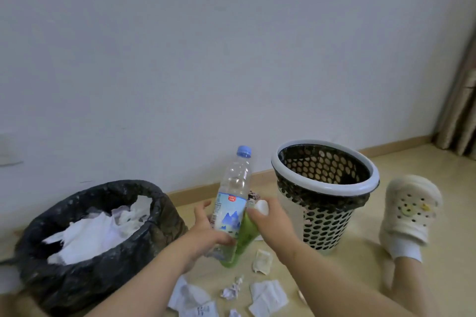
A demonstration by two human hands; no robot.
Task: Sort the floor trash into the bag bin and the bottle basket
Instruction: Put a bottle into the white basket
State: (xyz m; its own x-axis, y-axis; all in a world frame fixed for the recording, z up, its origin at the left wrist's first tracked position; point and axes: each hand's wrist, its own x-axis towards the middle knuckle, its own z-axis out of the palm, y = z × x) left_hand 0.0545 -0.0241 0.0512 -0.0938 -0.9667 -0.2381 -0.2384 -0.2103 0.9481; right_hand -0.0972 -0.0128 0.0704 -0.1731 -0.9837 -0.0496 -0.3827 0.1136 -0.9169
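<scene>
Left hand (pixel 206 234) is wrapped round the clear bottle (pixel 233 195), cap up and nearly upright. Right hand (pixel 273 224) grips the green bottle (pixel 244 237) touching it. Basket (pixel 324 226) stands to my right, nearer the right hand. Bag bin (pixel 164 216) is on my left, paper scraps (pixel 268 296) on the floor.

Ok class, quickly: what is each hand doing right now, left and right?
Left hand: grips the clear water bottle.
Right hand: grips the green bottle.
</scene>
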